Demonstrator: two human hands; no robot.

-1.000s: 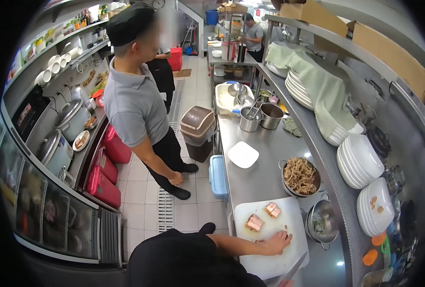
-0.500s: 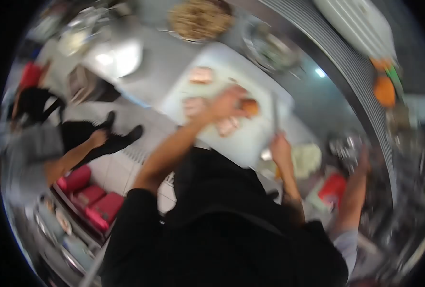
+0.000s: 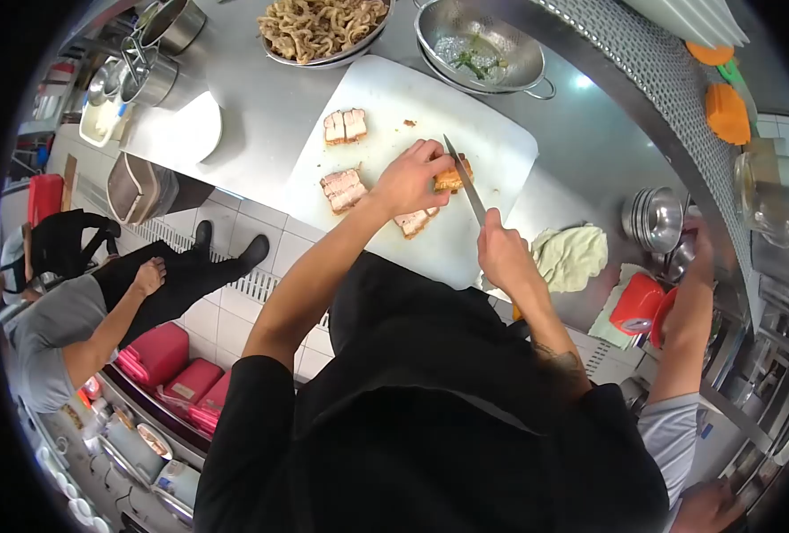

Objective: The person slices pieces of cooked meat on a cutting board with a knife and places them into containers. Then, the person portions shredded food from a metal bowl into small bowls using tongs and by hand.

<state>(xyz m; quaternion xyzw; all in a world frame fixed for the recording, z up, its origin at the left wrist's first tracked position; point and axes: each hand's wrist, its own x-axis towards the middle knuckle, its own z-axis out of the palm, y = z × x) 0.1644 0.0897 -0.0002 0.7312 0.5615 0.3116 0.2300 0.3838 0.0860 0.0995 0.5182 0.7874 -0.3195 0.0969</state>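
My left hand (image 3: 410,180) presses its fingers on a browned piece of meat (image 3: 452,175) on the white cutting board (image 3: 501,142). In my right hand (image 3: 504,253) is the handle of a long knife (image 3: 467,185), whose blade lies across or against that piece. Two cut portions of pale meat, one at the board's upper left (image 3: 345,126) and one lower down (image 3: 342,190), lie left of my left hand. Another portion (image 3: 414,222) is just below my left hand, partly hidden by it.
Behind the board stand a bowl of fried strips (image 3: 319,27) and a metal colander (image 3: 479,44). A cloth (image 3: 572,256), stacked metal bowls (image 3: 652,219) and a red container (image 3: 637,304) are at right, near another person's arm (image 3: 689,311). Another person (image 3: 57,329) stands left.
The view has swung down onto the board. My left hand, flat on the board a second ago, now holds a browned piece, and the knife has moved left from the board's right side to that piece.
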